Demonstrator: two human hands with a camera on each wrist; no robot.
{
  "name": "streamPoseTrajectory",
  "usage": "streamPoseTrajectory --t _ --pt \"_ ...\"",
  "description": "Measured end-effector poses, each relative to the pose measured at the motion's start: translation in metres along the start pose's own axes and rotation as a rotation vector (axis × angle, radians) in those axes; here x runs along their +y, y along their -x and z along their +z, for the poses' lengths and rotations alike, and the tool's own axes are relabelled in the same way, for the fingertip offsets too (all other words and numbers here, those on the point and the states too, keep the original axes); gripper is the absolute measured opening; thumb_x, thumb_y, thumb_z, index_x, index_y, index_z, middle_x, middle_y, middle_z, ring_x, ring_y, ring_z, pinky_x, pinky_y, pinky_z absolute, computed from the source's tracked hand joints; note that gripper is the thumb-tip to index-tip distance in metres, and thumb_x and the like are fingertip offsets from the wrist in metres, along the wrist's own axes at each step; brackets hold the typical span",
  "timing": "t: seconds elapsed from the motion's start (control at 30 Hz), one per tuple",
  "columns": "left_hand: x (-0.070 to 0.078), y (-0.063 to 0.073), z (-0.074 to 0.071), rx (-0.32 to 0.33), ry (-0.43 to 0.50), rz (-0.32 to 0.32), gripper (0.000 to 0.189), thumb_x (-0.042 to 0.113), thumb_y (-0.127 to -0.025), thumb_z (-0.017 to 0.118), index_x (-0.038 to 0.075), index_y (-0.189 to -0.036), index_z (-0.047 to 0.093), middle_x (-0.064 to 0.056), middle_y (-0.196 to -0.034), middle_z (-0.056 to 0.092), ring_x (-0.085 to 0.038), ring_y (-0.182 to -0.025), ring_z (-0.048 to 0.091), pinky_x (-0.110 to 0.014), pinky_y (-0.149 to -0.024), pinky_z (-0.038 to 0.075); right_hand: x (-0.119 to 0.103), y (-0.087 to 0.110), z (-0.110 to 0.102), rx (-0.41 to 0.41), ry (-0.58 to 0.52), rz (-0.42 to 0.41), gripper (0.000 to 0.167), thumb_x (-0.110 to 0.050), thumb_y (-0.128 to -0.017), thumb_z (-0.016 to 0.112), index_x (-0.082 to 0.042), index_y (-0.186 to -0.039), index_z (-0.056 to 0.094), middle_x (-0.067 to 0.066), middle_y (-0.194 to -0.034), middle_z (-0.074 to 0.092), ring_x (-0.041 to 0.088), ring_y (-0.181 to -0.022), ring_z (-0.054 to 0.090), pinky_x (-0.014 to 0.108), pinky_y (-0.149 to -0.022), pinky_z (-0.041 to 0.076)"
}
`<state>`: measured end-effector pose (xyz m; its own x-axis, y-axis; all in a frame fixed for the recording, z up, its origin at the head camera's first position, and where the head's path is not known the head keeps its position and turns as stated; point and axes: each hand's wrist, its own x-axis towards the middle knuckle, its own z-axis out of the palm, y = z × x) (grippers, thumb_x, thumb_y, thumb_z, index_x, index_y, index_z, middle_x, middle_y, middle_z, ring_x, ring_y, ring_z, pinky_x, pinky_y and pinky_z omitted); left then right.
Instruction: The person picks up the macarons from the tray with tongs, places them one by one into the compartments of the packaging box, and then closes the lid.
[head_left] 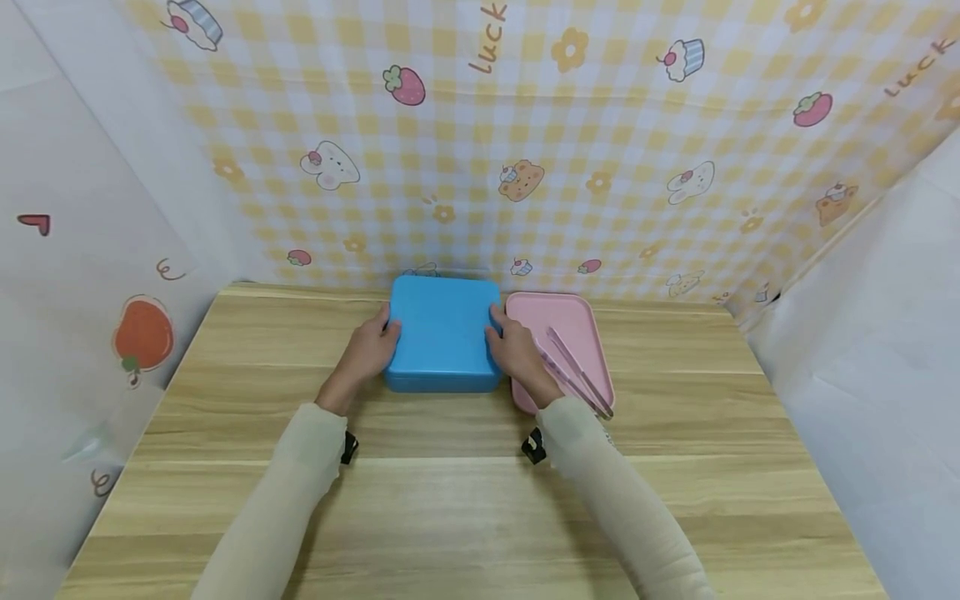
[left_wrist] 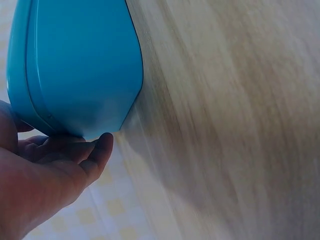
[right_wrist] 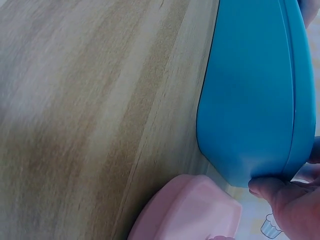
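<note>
A blue lidded box [head_left: 445,327] with rounded corners sits on the table near its back edge, lid down. My left hand [head_left: 369,346] grips its left side, the thumb on the lid's edge. On the opposite side my right hand [head_left: 517,346] holds the box the same way. The left wrist view shows the left fingers [left_wrist: 102,150] bent along the box's end wall, below the lid seam. In the right wrist view a fingertip of the right hand [right_wrist: 295,205] presses the end wall near the seam.
Right beside the box lies a pink tray [head_left: 581,312], partly under my right wrist. Two slim shiny sticks [head_left: 579,367] lie slantwise across it. Behind the wooden table [head_left: 442,500] hangs a yellow checked cloth [head_left: 465,125]; white sheets [head_left: 870,333] stand at both sides.
</note>
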<state>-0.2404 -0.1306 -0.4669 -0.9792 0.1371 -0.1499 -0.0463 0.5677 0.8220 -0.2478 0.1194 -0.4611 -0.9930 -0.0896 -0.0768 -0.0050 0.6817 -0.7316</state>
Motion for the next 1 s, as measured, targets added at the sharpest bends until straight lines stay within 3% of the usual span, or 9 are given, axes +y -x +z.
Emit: streamPoseTrajectory --t 0.37,1.0 --pt "0.0008 0.0001 0.0023 0.047 0.040 0.011 0.055 0.026 -0.109 0.032 0.005 -0.158 0.017 -0.019 -0.161 0.026 -0.034 -0.148 0.025 -0.052 -0.118 0.027 -0.0016 0.0005 -0.0001 -0.019 0.042 -0.025 0.051 -0.023 -0.106 0.046 -0.011 -0.154 0.035 0.009 -0.157 0.036 0.026 -0.144 0.035 0.044 -0.116 0.033" --pt "-0.0060 -0.0025 0.0020 0.037 0.036 0.024 0.053 0.023 -0.110 0.032 0.004 -0.158 0.020 -0.020 -0.159 0.028 -0.036 -0.148 0.025 -0.052 -0.118 0.026 0.0026 -0.0008 0.0013 -0.023 0.029 -0.018 0.052 -0.025 -0.106 0.047 -0.013 -0.155 0.033 0.008 -0.158 0.034 0.027 -0.145 0.034 0.044 -0.116 0.033"
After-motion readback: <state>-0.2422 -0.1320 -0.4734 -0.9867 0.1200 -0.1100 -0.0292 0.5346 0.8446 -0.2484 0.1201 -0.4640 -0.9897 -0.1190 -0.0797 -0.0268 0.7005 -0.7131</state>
